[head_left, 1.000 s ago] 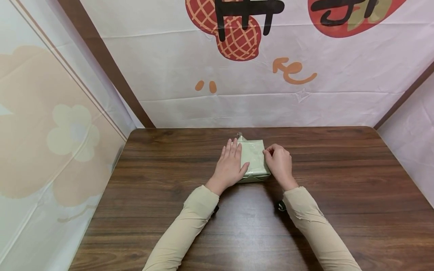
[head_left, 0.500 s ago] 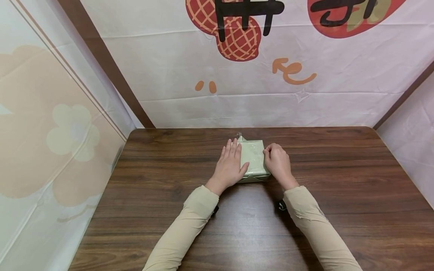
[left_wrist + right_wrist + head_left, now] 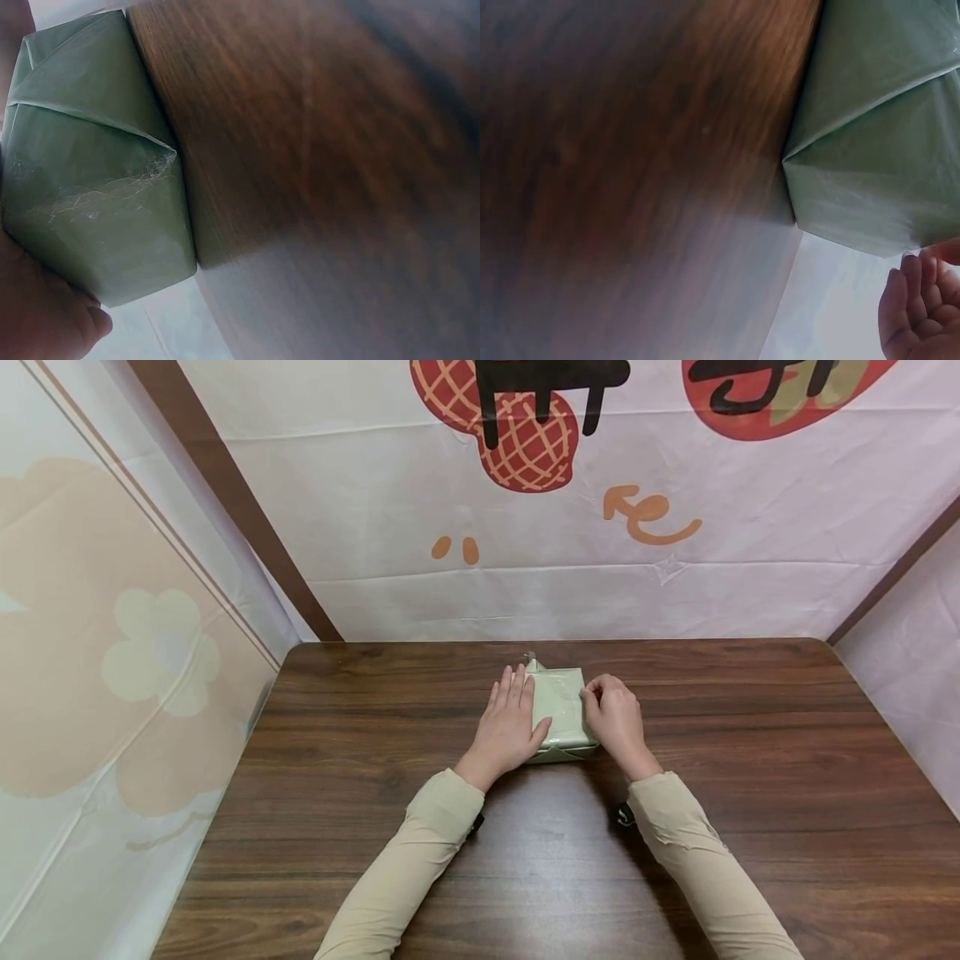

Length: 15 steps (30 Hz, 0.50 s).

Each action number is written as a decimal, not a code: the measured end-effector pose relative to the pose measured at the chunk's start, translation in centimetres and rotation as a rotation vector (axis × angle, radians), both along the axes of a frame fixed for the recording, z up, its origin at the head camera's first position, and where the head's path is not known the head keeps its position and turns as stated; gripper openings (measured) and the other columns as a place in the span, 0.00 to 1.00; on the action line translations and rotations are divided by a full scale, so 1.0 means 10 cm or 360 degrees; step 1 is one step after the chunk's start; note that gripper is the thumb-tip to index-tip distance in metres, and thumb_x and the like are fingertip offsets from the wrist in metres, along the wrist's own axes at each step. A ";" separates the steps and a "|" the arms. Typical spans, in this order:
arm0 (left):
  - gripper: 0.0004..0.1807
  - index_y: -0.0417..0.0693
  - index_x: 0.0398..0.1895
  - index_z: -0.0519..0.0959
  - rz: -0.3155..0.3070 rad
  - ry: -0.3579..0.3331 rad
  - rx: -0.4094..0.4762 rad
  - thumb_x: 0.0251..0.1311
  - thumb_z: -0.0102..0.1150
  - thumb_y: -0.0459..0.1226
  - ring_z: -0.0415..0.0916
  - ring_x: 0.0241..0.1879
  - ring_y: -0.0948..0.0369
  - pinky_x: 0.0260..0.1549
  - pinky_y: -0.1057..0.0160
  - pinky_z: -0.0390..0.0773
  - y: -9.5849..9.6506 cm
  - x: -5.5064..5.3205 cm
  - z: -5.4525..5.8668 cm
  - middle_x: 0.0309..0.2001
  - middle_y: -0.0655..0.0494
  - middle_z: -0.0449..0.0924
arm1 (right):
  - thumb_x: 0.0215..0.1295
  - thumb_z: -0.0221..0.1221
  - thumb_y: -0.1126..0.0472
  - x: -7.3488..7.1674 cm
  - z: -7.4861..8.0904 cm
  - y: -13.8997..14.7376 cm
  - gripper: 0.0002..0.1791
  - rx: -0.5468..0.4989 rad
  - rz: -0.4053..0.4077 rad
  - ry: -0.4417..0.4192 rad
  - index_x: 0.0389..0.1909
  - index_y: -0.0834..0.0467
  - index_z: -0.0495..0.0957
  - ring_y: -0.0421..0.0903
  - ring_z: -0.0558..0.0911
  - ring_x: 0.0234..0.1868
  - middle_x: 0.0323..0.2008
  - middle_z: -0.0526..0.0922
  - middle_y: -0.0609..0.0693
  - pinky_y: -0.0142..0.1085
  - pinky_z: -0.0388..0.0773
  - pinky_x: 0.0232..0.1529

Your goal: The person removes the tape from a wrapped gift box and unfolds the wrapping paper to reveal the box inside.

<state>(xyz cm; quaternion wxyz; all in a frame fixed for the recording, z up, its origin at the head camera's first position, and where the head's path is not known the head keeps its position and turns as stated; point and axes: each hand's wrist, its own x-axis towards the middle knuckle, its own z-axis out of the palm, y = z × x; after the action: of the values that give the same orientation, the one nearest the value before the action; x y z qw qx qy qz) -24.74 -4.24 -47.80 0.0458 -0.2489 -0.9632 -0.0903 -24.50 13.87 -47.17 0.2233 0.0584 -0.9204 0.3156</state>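
A box wrapped in pale green paper lies on the table, its folded end facing the person. My left hand rests flat on the left part of its top, fingers straight and thumb spread. At the box's right edge, my right hand pinches the wrapping paper with thumb and index finger; the exact contact is small and partly hidden. Its other fingers are curled in the right wrist view. Clear tape shows on the folded end of the box in the left wrist view. A small paper flap sticks up at the back.
The dark wood-grain table extends to both sides of the box. Behind it hangs a printed fabric backdrop, with another panel on the left. A small dark item shows beneath the right cuff.
The right hand's fingers shift slightly at the box's right edge. The left hand and the box stay in place.
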 end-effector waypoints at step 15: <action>0.38 0.33 0.72 0.48 0.0000 0.0007 -0.0002 0.71 0.36 0.53 0.33 0.72 0.45 0.68 0.51 0.42 0.00 0.00 -0.01 0.73 0.38 0.38 | 0.61 0.62 0.63 0.04 0.00 -0.01 0.07 -0.0064 -0.0133 0.0001 0.28 0.64 0.81 0.53 0.77 0.23 0.26 0.81 0.58 0.47 0.73 0.25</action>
<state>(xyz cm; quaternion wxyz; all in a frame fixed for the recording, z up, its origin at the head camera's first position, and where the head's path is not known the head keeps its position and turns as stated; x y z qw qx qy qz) -24.78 -4.21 -47.90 0.0479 -0.2491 -0.9632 -0.0891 -24.06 13.81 -47.17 0.2376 0.0156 -0.9154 0.3245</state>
